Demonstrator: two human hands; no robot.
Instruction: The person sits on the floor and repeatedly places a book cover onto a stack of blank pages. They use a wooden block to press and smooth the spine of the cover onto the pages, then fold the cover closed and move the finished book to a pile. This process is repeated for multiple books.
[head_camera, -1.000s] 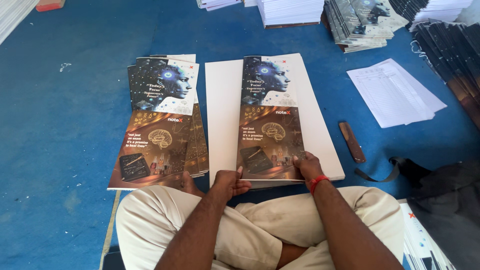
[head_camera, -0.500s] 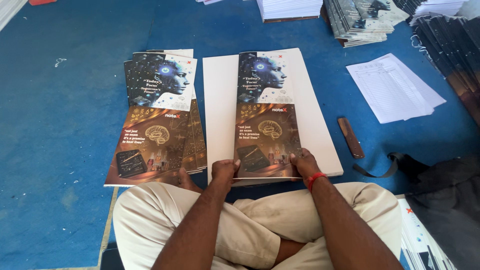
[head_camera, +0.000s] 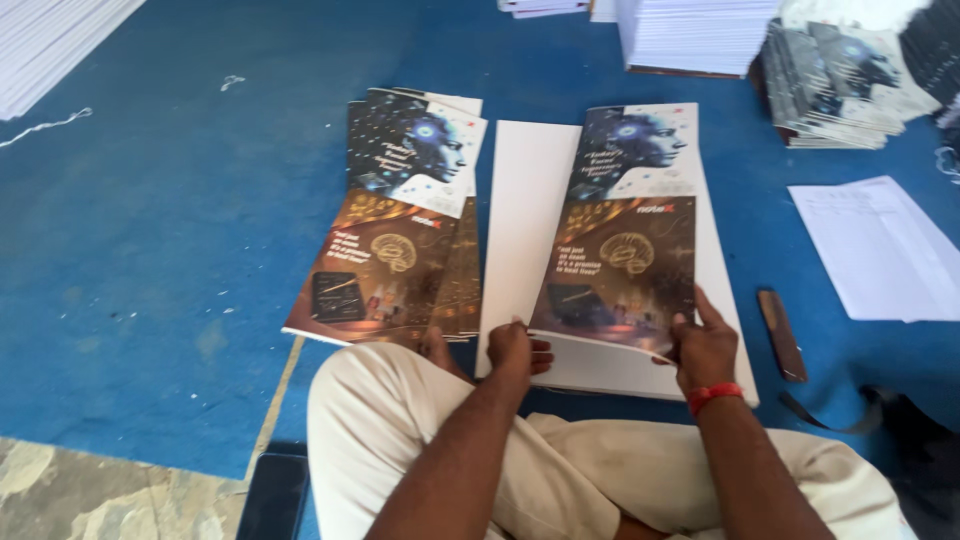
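A blue floor mat (head_camera: 200, 230) carries a white sheet stack (head_camera: 525, 200). On it lies a glossy dark cover (head_camera: 625, 240); left hand (head_camera: 515, 352) and right hand (head_camera: 705, 345) pinch its lifted near edge. Left of the stack: finished covers (head_camera: 395, 230), then open mat

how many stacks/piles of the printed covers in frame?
3. One fanned pile left of the person's knees; one cover on the white board, its near edge held by left hand and right hand; one stack top right. More may lie out of frame.
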